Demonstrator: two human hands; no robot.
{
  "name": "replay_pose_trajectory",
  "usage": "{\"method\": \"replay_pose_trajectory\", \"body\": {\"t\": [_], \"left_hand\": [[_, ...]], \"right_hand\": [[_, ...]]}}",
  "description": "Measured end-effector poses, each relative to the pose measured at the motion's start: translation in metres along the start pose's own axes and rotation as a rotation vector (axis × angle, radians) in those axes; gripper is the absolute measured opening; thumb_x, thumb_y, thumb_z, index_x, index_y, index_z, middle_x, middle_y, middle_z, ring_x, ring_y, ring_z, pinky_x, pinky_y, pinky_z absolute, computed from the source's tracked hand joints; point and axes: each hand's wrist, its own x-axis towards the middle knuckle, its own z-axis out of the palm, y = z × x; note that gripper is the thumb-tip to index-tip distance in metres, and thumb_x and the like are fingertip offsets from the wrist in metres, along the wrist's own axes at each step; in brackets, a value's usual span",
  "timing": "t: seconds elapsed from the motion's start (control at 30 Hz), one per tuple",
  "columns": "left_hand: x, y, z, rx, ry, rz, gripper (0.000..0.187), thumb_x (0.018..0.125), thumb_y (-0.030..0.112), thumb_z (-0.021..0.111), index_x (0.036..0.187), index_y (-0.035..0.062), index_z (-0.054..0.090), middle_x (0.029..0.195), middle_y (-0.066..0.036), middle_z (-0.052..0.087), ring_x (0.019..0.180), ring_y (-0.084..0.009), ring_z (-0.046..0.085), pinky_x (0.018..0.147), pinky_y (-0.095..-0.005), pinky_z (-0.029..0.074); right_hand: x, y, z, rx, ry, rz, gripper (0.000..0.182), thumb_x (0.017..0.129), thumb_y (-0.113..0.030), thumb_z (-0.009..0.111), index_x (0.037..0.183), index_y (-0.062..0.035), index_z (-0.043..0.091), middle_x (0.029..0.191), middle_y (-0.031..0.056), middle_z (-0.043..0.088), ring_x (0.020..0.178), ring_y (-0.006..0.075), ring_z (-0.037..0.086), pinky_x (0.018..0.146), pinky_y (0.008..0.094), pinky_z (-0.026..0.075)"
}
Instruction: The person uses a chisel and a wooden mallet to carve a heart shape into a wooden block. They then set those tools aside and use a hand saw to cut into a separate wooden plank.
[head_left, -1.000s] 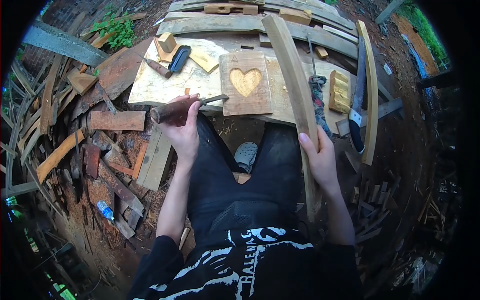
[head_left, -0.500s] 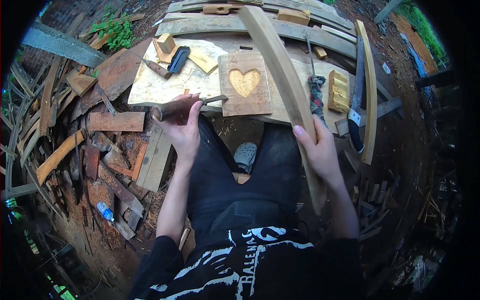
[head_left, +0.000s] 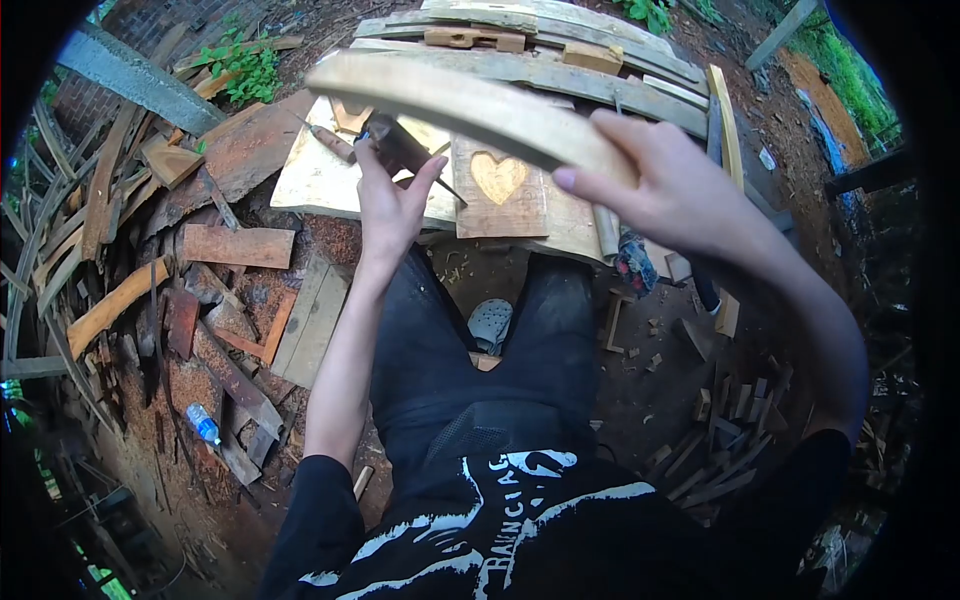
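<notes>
My left hand [head_left: 392, 205] is closed around the dark wooden handle of a chisel [head_left: 402, 150]. Its thin blade slants down to the left edge of a square wooden board [head_left: 505, 222], which bears a carved, pale heart-shaped hollow [head_left: 499, 180]. In my right hand [head_left: 680, 185] is one end of a long wooden stick [head_left: 470, 108], held nearly level over the bench. The stick's far end stretches left, overlapping the top of the chisel handle in this view. Under the board lies a pale slab benchtop [head_left: 310, 185].
A smaller wood-handled tool [head_left: 332, 142] lies at the slab's left. A cloth-wrapped tool [head_left: 634, 268] rests at the right edge of the bench. Long planks [head_left: 560, 65] span the back. Offcuts and a plastic bottle [head_left: 203, 424] lie on the ground to the left.
My right hand has risen and swung the wooden stick from near upright to almost level, across to the left. My left hand has moved up and slightly right with the chisel, tilting its handle.
</notes>
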Motion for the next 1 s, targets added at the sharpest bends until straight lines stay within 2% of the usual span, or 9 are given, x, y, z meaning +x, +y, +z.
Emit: {"method": "replay_pose_trajectory", "body": {"t": [0.1, 0.27, 0.33, 0.43, 0.53, 0.7, 0.77, 0.87, 1.0], "left_hand": [[0.004, -0.004, -0.002, 0.043, -0.022, -0.025, 0.058, 0.091, 0.013, 0.082, 0.124, -0.0057, 0.039, 0.102, -0.020, 0.072, 0.095, -0.0259, 0.074, 0.084, -0.0362, 0.059], [0.011, -0.007, -0.001, 0.044, 0.013, -0.013, 0.059, 0.090, 0.016, 0.084, 0.123, -0.0053, 0.041, 0.098, -0.019, 0.073, 0.090, -0.0245, 0.074, 0.080, -0.0355, 0.059], [0.010, -0.008, 0.000, 0.091, -0.005, -0.029, 0.062, 0.088, 0.017, 0.086, 0.125, -0.0059, 0.041, 0.097, -0.019, 0.073, 0.089, -0.0240, 0.074, 0.078, -0.0357, 0.059], [0.010, -0.007, 0.004, 0.105, 0.034, 0.043, 0.061, 0.087, 0.020, 0.087, 0.123, -0.0064, 0.046, 0.098, -0.019, 0.073, 0.088, -0.0252, 0.075, 0.076, -0.0370, 0.058], [0.008, -0.004, 0.005, 0.102, 0.021, -0.031, 0.055, 0.086, 0.023, 0.088, 0.118, -0.0066, 0.053, 0.097, -0.019, 0.073, 0.086, -0.0272, 0.075, 0.075, -0.0388, 0.058], [0.010, -0.002, 0.007, 0.193, 0.009, -0.015, 0.050, 0.086, 0.027, 0.087, 0.111, -0.0078, 0.060, 0.090, -0.019, 0.074, 0.084, -0.0288, 0.075, 0.075, -0.0392, 0.057], [0.010, -0.003, 0.009, 0.168, 0.033, 0.006, 0.049, 0.087, 0.027, 0.087, 0.110, -0.0083, 0.060, 0.091, -0.020, 0.074, 0.083, -0.0287, 0.075, 0.075, -0.0388, 0.058], [0.012, 0.004, 0.004, 0.161, 0.079, -0.025, 0.049, 0.088, 0.025, 0.086, 0.110, -0.0095, 0.060, 0.090, -0.020, 0.075, 0.082, -0.0278, 0.075, 0.075, -0.0382, 0.058], [0.011, -0.003, 0.001, 0.142, 0.100, -0.011, 0.052, 0.088, 0.023, 0.086, 0.113, -0.0120, 0.057, 0.087, -0.019, 0.075, 0.079, -0.0265, 0.076, 0.073, -0.0368, 0.058]], "right_hand": [[0.000, -0.004, -0.004, 0.160, 0.152, -0.079, 0.054, 0.100, -0.048, 0.065, 0.109, 0.0052, 0.064, 0.069, 0.0116, 0.060, 0.057, 0.0173, 0.061, 0.052, 0.0330, 0.047], [-0.008, -0.016, -0.005, 0.032, -0.067, 0.088, 0.064, 0.096, -0.052, 0.066, 0.122, 0.0064, 0.063, 0.076, 0.0131, 0.063, 0.068, 0.0204, 0.064, 0.064, 0.0384, 0.050], [-0.011, -0.014, 0.006, 0.146, 0.126, 0.033, 0.064, 0.095, -0.054, 0.066, 0.116, 0.0064, 0.068, 0.084, 0.0229, 0.071, 0.075, 0.0329, 0.072, 0.071, 0.0430, 0.054], [-0.012, -0.015, 0.001, 0.156, -0.038, 0.143, 0.066, 0.095, -0.056, 0.065, 0.115, 0.0069, 0.067, 0.084, 0.0242, 0.071, 0.078, 0.0339, 0.072, 0.073, 0.0434, 0.054], [-0.014, -0.012, -0.004, -0.023, 0.040, 0.113, 0.066, 0.095, -0.057, 0.065, 0.116, 0.0060, 0.067, 0.084, 0.0238, 0.071, 0.079, 0.0335, 0.071, 0.075, 0.0433, 0.054], [-0.017, -0.004, 0.004, 0.189, 0.130, 0.051, 0.067, 0.094, -0.057, 0.066, 0.115, 0.0063, 0.067, 0.087, 0.0244, 0.072, 0.082, 0.0340, 0.071, 0.078, 0.0436, 0.054], [-0.019, 0.000, 0.006, 0.048, 0.086, 0.053, 0.056, 0.095, -0.049, 0.069, 0.111, 0.0052, 0.063, 0.080, 0.0139, 0.062, 0.069, 0.0196, 0.060, 0.063, 0.0341, 0.047], [-0.021, -0.013, 0.000, 0.080, 0.060, 0.080, 0.068, 0.095, -0.060, 0.065, 0.113, 0.0055, 0.067, 0.088, 0.0230, 0.071, 0.081, 0.0329, 0.071, 0.075, 0.0430, 0.054], [-0.020, -0.009, 0.010, 0.154, 0.136, 0.031, 0.059, 0.096, -0.051, 0.067, 0.110, 0.0064, 0.063, 0.082, 0.0179, 0.063, 0.072, 0.0256, 0.062, 0.069, 0.0394, 0.049]]}}
